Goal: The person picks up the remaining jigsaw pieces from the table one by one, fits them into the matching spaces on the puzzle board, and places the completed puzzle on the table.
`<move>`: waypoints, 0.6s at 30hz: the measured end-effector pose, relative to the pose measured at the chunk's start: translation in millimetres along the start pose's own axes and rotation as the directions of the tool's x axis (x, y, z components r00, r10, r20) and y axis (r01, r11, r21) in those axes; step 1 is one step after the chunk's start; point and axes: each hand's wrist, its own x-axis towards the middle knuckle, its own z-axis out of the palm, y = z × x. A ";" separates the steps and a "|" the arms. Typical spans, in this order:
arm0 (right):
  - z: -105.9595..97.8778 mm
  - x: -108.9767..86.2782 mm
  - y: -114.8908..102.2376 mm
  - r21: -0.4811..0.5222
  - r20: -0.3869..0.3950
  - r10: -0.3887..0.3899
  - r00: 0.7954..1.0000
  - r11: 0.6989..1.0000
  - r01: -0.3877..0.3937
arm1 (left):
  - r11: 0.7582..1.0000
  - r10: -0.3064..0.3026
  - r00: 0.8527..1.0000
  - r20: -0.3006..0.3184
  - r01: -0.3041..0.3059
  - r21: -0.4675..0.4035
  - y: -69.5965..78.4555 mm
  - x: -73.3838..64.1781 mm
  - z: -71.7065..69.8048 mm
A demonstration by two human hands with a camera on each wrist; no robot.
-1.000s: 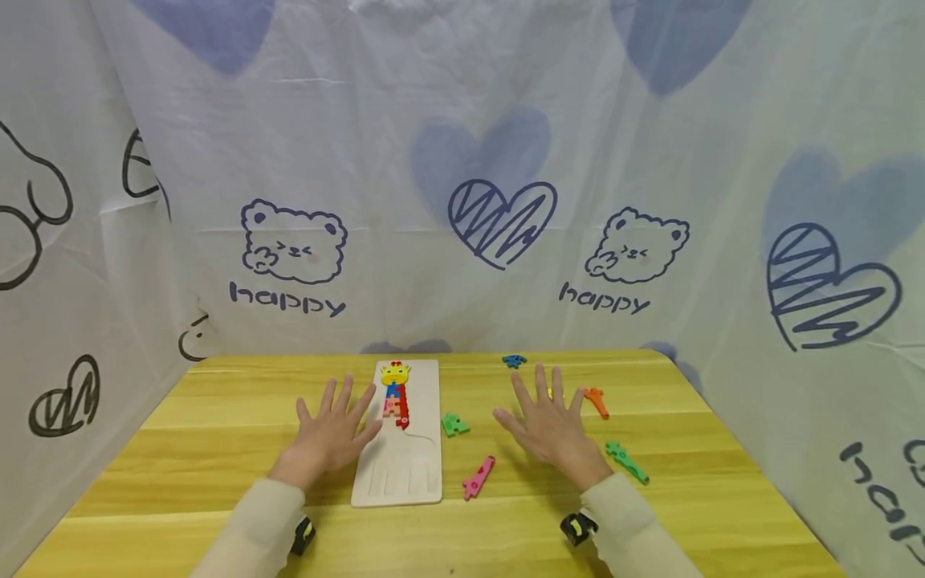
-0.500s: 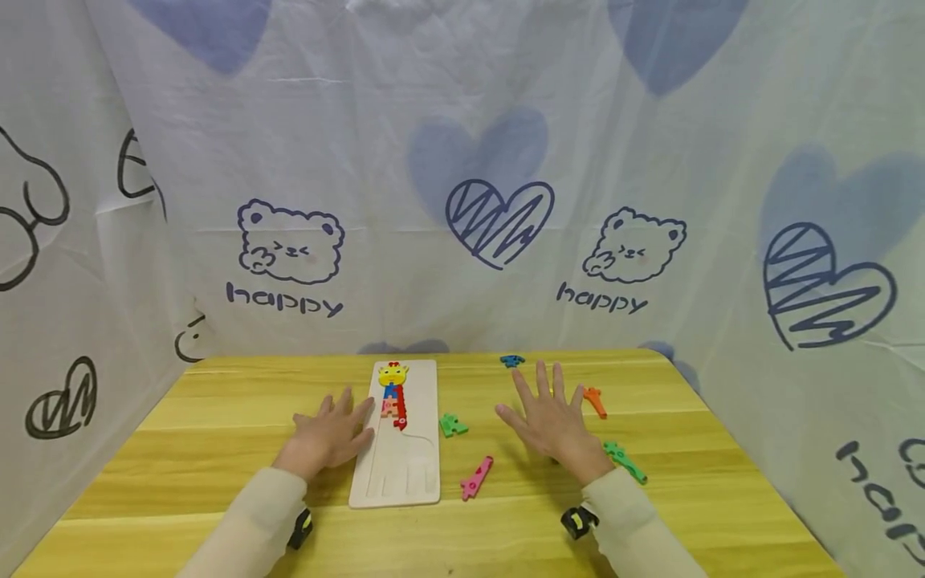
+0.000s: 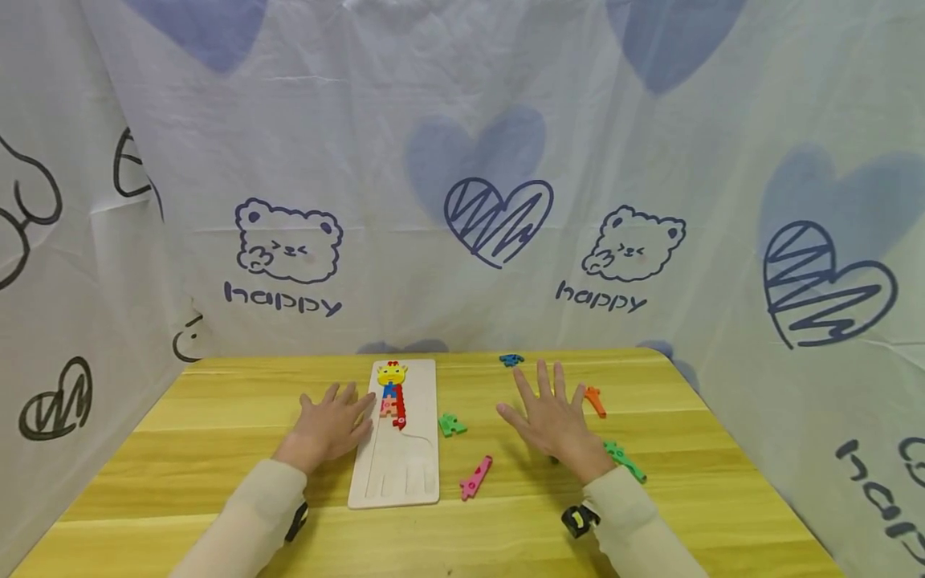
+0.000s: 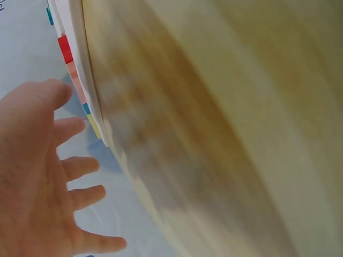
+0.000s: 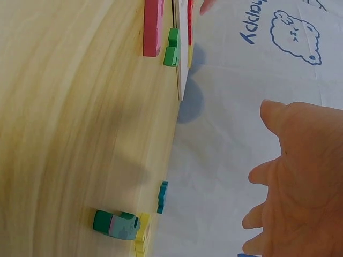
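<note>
A pale wooden puzzle board (image 3: pixel 401 474) lies between my hands, with a giraffe partly put together at its far end: yellow head (image 3: pixel 392 374), a blue piece, a pink piece and a red strip (image 3: pixel 400 406). My left hand (image 3: pixel 328 425) is held palm down beside the board's left edge, fingers spread and holding nothing; its fingertips overlap the edge in the head view. My right hand (image 3: pixel 552 421), also spread and bare, hovers over the table right of the board. It partly hides a yellow piece (image 5: pixel 142 235) that shows in the right wrist view.
Loose puzzle pieces lie right of the board: a green one (image 3: pixel 451 425), a pink one (image 3: pixel 476 478), a blue one (image 3: pixel 511 360), an orange one (image 3: pixel 595 401) and a long green one (image 3: pixel 627 461). A printed white curtain (image 3: pixel 397 160) hangs behind the wooden table (image 3: pixel 217 417).
My left hand has sunk a little toward the table, its fingers looking shorter in the head view. The right hand stays nearly still, and the pieces have not moved.
</note>
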 end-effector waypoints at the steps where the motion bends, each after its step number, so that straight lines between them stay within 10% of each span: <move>1: -0.3 -0.1 0.0 0.003 -0.003 -0.003 1.000 1.000 0.003 | 1.000 -0.003 1.000 0.010 0.003 -0.004 0.6 -0.7 0.1; 18: -2.0 4.0 -2.3 0.007 0.009 -0.003 1.000 1.000 0.003 | 0.995 -0.003 0.997 0.081 0.012 -0.104 1.9 -5.6 3.5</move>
